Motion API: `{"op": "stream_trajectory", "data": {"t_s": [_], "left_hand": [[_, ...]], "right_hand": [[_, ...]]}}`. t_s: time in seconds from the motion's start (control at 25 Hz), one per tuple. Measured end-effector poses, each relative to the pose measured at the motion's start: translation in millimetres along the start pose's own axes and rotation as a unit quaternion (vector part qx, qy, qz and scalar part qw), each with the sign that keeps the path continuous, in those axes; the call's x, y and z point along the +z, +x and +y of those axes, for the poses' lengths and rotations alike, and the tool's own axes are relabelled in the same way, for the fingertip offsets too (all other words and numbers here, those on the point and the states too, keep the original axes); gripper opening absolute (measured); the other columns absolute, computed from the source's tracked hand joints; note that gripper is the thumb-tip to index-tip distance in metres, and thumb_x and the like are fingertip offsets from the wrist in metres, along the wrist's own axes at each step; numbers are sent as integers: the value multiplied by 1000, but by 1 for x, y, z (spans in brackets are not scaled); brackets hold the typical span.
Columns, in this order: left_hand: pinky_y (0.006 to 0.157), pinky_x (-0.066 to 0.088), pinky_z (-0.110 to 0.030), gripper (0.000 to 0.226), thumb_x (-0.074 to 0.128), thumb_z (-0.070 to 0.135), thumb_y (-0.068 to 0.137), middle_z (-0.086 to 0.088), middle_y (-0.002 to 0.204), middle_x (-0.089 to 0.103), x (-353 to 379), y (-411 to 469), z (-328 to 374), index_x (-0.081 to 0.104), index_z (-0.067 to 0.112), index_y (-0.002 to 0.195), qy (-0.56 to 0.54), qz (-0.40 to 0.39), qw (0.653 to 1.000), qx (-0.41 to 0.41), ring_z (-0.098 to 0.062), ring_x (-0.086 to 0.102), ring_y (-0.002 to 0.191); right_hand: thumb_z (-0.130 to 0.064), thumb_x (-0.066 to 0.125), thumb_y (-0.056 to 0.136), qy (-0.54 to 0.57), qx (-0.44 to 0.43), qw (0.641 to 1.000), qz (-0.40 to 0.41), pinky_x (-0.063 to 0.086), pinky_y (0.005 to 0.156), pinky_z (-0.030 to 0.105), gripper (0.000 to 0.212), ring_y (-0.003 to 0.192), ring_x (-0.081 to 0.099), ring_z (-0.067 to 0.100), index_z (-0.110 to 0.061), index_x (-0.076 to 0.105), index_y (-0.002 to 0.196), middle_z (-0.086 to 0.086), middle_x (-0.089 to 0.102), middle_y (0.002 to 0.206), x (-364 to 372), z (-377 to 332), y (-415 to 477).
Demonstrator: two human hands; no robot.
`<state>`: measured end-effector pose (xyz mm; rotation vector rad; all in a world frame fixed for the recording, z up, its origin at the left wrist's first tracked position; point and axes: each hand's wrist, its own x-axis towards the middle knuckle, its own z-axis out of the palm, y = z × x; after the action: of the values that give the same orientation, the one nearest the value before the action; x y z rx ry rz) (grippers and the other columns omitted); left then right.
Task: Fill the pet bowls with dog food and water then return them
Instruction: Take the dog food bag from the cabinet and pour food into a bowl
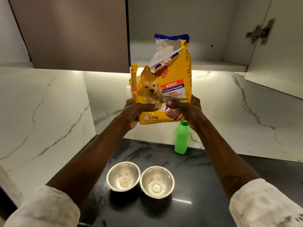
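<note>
- Left hand (139, 113) and right hand (188, 112) both clamp the bottom corners of the bag (164, 89), thumbs pressed on its front, fingers wrapped behind
- Bag is held upright in the air, well above the desk (205, 177), in front of the open cupboard (180, 51); its top is torn open and ragged
- Two steel bowls (123, 176) (157, 182) sit side by side on the desk below, touching or nearly so, both looking empty
- Risk: the jagged mouth could dump kibble in a wide rush when tipped, scattering past a bowl or into the wrong one, since they sit so close
- Risk: gripped only at the base, the floppy top may fold over
- Green bottle (181, 138) stands at the back wall, right under the bag; lowering the bag carelessly could knock it over
- Open cupboard door (278, 46) hangs at the right
</note>
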<state>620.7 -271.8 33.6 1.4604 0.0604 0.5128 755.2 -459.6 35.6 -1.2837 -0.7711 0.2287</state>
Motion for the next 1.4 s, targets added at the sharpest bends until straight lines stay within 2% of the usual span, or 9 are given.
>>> {"op": "stream_trajectory", "data": {"t_s": [0.12, 0.28, 0.48, 0.68, 0.88, 1.04, 1.16, 1.28, 1.4], "left_hand": [[86, 64, -52, 47, 83, -2, 78, -6, 108, 81, 1, -16, -26, 71, 15, 121, -43, 49, 998, -17, -31, 79, 96], [92, 58, -65, 68, 93, 1, 68, -21, 120, 76, -9, -32, -82, 68, 4, 131, -96, 117, 987, -60, -45, 74, 107], [89, 58, -68, 63, 90, -2, 71, -21, 118, 76, -22, -50, -132, 69, 6, 129, -143, 178, 965, -127, -46, 74, 106], [96, 58, -60, 65, 90, 14, 73, -13, 124, 76, -37, -52, -165, 67, 14, 134, -124, 121, 977, -128, -38, 73, 113], [92, 58, -44, 50, 87, 8, 80, -5, 117, 79, -91, -47, -168, 70, 16, 127, -8, 46, 987, -156, -24, 76, 107], [110, 49, -42, 66, 96, 25, 71, -2, 133, 72, -153, -55, -178, 69, 21, 131, 126, -72, 966, -214, -20, 65, 127], [104, 47, -37, 89, 96, 45, 67, -5, 150, 56, -201, -72, -214, 59, 23, 144, 328, 33, 902, -279, -22, 54, 134], [63, 63, -40, 82, 85, 48, 83, -17, 132, 62, -217, -93, -247, 48, 12, 146, 299, 111, 844, -432, -30, 70, 98], [64, 66, -49, 45, 73, 26, 96, -25, 102, 73, -211, -105, -266, 57, 4, 131, 211, 43, 844, -490, -33, 77, 72]], "right_hand": [[-18, 89, 74, 43, 20, 999, 24, 62, 90, 51, 61, 102, 77, 30, -14, 66, 130, 8, 78, 116, 6, 30, -9], [-22, 76, 92, 221, 84, 969, 73, 60, 90, 50, 54, 115, 72, 36, -11, 57, 141, 15, 72, 129, 26, 94, -37], [-42, 92, 70, 363, 167, 915, 51, 52, 107, 51, 95, 135, 58, 36, -10, 50, 148, 20, 59, 146, 60, 164, -75], [-34, 96, 66, 418, 184, 889, 22, 37, 118, 60, 93, 139, 54, 35, -18, 52, 147, 16, 60, 146, 108, 198, -86], [-27, 90, 75, 412, 184, 892, 37, 37, 115, 66, 80, 135, 55, 39, -19, 55, 147, 18, 58, 147, 116, 220, -85], [-20, 81, 83, 386, 192, 902, 38, 39, 112, 66, 86, 140, 47, 42, -18, 40, 158, 19, 48, 155, 104, 228, -89], [-19, 90, 73, 376, 212, 899, 68, 44, 110, 62, 100, 139, 51, 40, -18, 40, 159, 17, 52, 152, 91, 234, -101], [-10, 79, 76, 326, 237, 911, 83, 37, 113, 68, 85, 139, 50, 42, -16, 45, 154, 18, 53, 151, 80, 245, -111], [-7, 69, 77, 293, 255, 917, 91, 48, 104, 66, 81, 133, 56, 41, -14, 45, 153, 17, 56, 147, 79, 247, -117]]}}
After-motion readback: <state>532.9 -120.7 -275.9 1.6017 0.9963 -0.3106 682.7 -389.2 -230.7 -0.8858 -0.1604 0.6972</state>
